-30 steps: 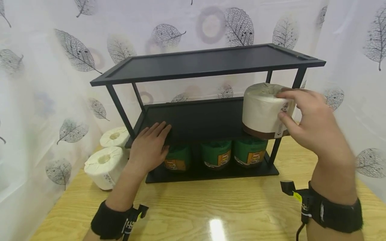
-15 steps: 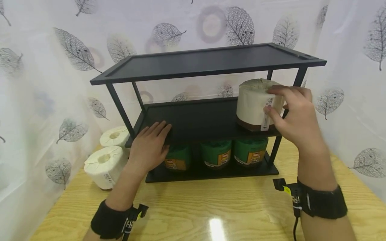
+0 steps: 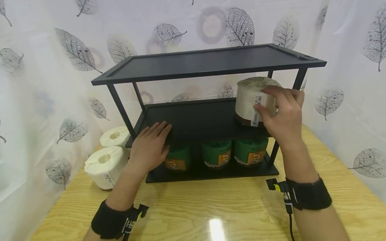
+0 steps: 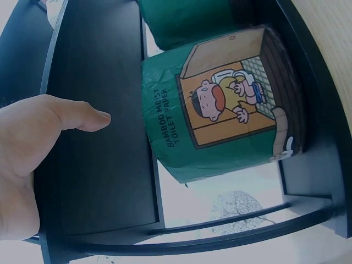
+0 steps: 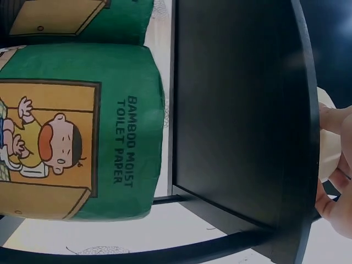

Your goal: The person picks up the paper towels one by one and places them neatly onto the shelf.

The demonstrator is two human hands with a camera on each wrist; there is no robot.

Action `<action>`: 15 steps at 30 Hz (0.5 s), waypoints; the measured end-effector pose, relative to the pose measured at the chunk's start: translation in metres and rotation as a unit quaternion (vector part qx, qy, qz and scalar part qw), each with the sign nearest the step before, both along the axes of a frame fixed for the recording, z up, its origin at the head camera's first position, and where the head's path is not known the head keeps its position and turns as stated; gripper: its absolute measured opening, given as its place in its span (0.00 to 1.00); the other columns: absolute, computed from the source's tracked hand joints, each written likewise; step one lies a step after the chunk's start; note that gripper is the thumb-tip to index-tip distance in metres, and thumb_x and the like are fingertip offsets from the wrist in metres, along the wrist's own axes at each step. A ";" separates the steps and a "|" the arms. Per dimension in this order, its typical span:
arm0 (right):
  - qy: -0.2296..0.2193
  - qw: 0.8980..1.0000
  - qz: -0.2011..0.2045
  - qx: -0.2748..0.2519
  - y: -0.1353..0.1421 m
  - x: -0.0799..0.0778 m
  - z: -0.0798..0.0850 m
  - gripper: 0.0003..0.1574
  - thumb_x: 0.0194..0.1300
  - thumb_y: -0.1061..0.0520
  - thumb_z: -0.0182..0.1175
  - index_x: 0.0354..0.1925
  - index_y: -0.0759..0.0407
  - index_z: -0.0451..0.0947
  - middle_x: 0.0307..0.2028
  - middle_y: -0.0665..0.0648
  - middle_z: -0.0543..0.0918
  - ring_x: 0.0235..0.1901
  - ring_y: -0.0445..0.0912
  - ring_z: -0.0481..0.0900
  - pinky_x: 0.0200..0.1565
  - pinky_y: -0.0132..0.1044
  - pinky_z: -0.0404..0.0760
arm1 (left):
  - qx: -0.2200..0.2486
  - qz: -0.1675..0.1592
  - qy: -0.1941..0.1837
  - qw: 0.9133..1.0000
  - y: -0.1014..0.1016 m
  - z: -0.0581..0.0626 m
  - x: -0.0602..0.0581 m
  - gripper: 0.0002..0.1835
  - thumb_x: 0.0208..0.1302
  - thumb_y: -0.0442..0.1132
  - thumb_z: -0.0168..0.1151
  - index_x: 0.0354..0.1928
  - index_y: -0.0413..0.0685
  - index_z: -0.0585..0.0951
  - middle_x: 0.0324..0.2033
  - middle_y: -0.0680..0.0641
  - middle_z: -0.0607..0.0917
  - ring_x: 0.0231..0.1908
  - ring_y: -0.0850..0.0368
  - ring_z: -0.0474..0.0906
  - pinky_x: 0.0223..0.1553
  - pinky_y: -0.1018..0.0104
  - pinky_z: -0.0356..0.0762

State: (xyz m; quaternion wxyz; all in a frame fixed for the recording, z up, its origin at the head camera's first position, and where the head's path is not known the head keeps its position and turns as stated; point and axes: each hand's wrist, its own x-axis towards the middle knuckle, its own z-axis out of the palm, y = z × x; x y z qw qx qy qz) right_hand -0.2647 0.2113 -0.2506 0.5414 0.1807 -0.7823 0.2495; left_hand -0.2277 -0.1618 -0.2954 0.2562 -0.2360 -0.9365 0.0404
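Observation:
My right hand (image 3: 283, 113) grips a toilet roll (image 3: 246, 100) in cream paper with a brown base band and a printed strip. The roll is at the right end of the black rack's middle shelf (image 3: 196, 117); whether its base fully touches the shelf I cannot tell. In the right wrist view, the shelf edge partly hides the roll and fingers (image 5: 333, 118). My left hand (image 3: 149, 145) rests on the shelf's left front part, fingers stretched forward. Its thumb (image 4: 85, 116) shows in the left wrist view. Below stand green-wrapped toilet rolls (image 3: 216, 154) on the bottom shelf (image 3: 211, 177).
The rack's top shelf (image 3: 211, 63) extends above both hands, on thin posts (image 3: 120, 108). Two cream toilet rolls (image 3: 104, 167) stand on the wooden table (image 3: 193, 207) left of the rack. A leaf-patterned curtain (image 3: 196, 20) encloses the back and sides.
My right hand has moved the cream toilet roll leftward and back, from the rack's right front corner inward over the middle shelf. The left hand has stayed put.

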 end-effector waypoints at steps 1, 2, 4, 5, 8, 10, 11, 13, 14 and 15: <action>0.007 1.000 0.000 0.002 0.000 -0.001 0.000 0.27 0.47 0.49 0.70 0.46 0.57 0.78 0.46 0.59 0.81 0.46 0.55 0.72 0.51 0.53 0.60 | 0.000 0.000 0.000 1.000 0.000 0.000 0.000 0.33 0.55 0.46 0.62 0.64 0.45 0.67 0.62 0.40 0.69 0.61 0.44 0.63 0.59 0.47 0.64; 0.009 1.000 0.000 0.002 -0.001 -0.001 -0.001 0.28 0.47 0.49 0.70 0.46 0.57 0.78 0.45 0.59 0.81 0.45 0.55 0.72 0.51 0.53 0.60 | 0.000 0.001 -0.001 1.000 0.000 0.000 0.000 0.33 0.55 0.46 0.62 0.64 0.45 0.67 0.62 0.40 0.69 0.61 0.44 0.63 0.59 0.47 0.64; 0.010 1.000 -0.001 0.003 -0.001 -0.001 0.000 0.28 0.46 0.49 0.71 0.46 0.57 0.78 0.45 0.59 0.81 0.46 0.56 0.71 0.50 0.53 0.62 | 0.000 0.003 -0.003 1.000 0.000 -0.001 0.000 0.33 0.56 0.46 0.61 0.64 0.45 0.67 0.62 0.40 0.69 0.61 0.44 0.63 0.60 0.47 0.64; 0.011 1.000 0.000 0.003 0.000 -0.001 0.000 0.28 0.47 0.49 0.70 0.46 0.58 0.78 0.46 0.59 0.81 0.46 0.56 0.71 0.51 0.52 0.62 | -0.001 0.004 -0.005 1.000 -0.001 -0.001 0.000 0.33 0.56 0.46 0.61 0.64 0.45 0.67 0.62 0.41 0.69 0.61 0.44 0.63 0.60 0.47 0.64; 0.017 1.000 -0.001 -0.004 0.003 0.002 0.003 0.25 0.51 0.50 0.66 0.46 0.59 0.78 0.49 0.58 0.80 0.49 0.56 0.70 0.46 0.50 0.67 | -0.002 0.005 -0.008 1.000 -0.001 -0.001 0.000 0.33 0.56 0.46 0.61 0.64 0.45 0.67 0.62 0.41 0.69 0.61 0.44 0.63 0.60 0.48 0.64; 0.022 1.000 -0.005 -0.015 0.006 0.005 0.007 0.22 0.54 0.53 0.60 0.47 0.61 0.78 0.51 0.56 0.79 0.50 0.55 0.70 0.43 0.47 0.69 | -0.003 0.004 -0.006 1.000 -0.002 -0.001 0.000 0.33 0.56 0.46 0.61 0.64 0.45 0.67 0.62 0.41 0.69 0.61 0.44 0.63 0.59 0.47 0.64; 0.020 1.000 -0.009 -0.021 0.008 0.008 0.008 0.22 0.54 0.54 0.57 0.48 0.61 0.78 0.52 0.55 0.79 0.51 0.54 0.71 0.40 0.45 0.70 | -0.003 0.002 -0.004 1.000 -0.002 -0.001 0.000 0.33 0.56 0.46 0.61 0.64 0.45 0.67 0.62 0.40 0.69 0.61 0.44 0.63 0.59 0.47 0.64; 0.010 0.999 -0.020 -0.025 0.010 0.013 0.012 0.23 0.53 0.58 0.51 0.49 0.60 0.77 0.54 0.54 0.78 0.51 0.53 0.71 0.34 0.42 0.69 | -0.002 0.000 0.000 1.000 -0.002 -0.001 0.000 0.33 0.56 0.46 0.61 0.64 0.45 0.67 0.62 0.40 0.69 0.61 0.44 0.63 0.59 0.47 0.64; 0.001 0.999 -0.026 -0.024 0.010 0.015 0.013 0.24 0.53 0.59 0.50 0.50 0.60 0.77 0.54 0.53 0.78 0.47 0.52 0.74 0.32 0.42 0.69 | -0.001 -0.001 0.001 1.000 -0.002 -0.001 0.000 0.33 0.56 0.46 0.61 0.64 0.45 0.67 0.62 0.40 0.69 0.61 0.44 0.63 0.59 0.48 0.64; -0.015 0.999 -0.032 -0.019 0.011 0.017 0.014 0.25 0.53 0.60 0.49 0.51 0.58 0.76 0.54 0.53 0.78 0.43 0.52 0.76 0.31 0.40 0.69 | -0.001 -0.002 0.003 1.000 -0.002 0.000 0.000 0.33 0.56 0.46 0.61 0.64 0.45 0.67 0.62 0.41 0.69 0.61 0.44 0.63 0.59 0.48 0.64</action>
